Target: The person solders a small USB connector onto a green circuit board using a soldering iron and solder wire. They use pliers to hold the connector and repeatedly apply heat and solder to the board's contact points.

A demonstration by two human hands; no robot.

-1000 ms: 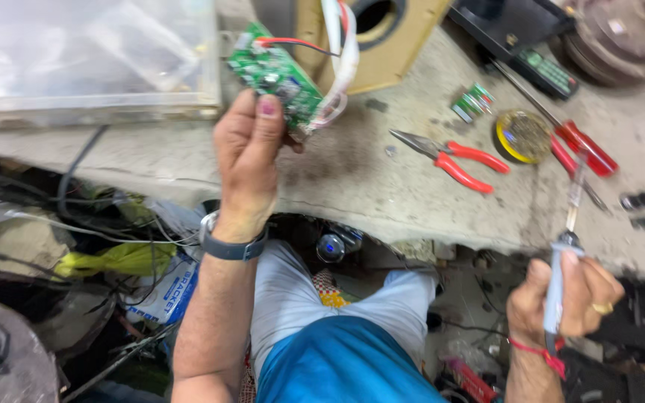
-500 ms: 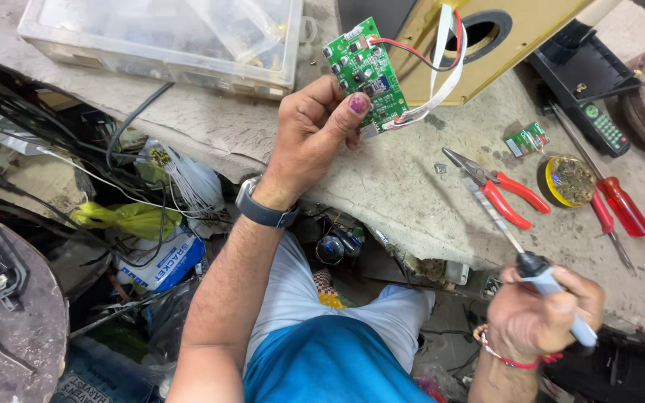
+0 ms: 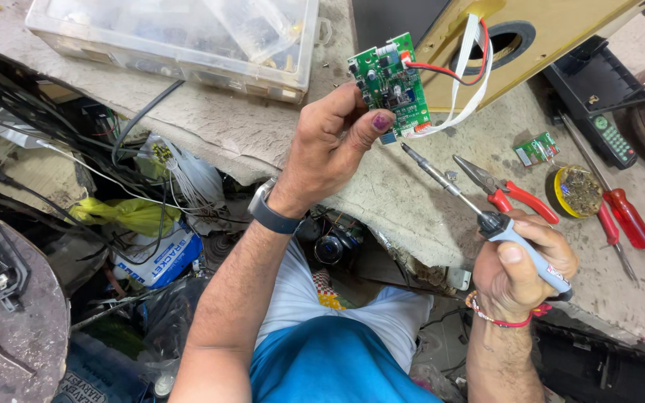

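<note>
My left hand point(image 3: 331, 145) grips a small green circuit board point(image 3: 392, 82) by its lower edge and holds it up above the worktop. Red wires and a white ribbon cable point(image 3: 472, 82) run from the board to a wooden speaker box point(image 3: 531, 33). My right hand point(image 3: 520, 265) is closed around the blue-grey handle of a soldering iron point(image 3: 457, 194). The iron's metal tip points up and left and ends just below the board's lower corner.
A clear plastic parts box point(image 3: 181, 37) sits at the back left of the grey worktop point(image 3: 412, 201). Red-handled pliers point(image 3: 513, 195), a yellow tin point(image 3: 578, 192), a red screwdriver point(image 3: 621, 213), a remote control point(image 3: 612, 138) and another small green board point(image 3: 537, 148) lie at the right. Cables and clutter fill the space below left.
My right hand has lifted the soldering iron up and left, bringing its tip close to the board. The left hand still holds the board up; the camera view has shifted.
</note>
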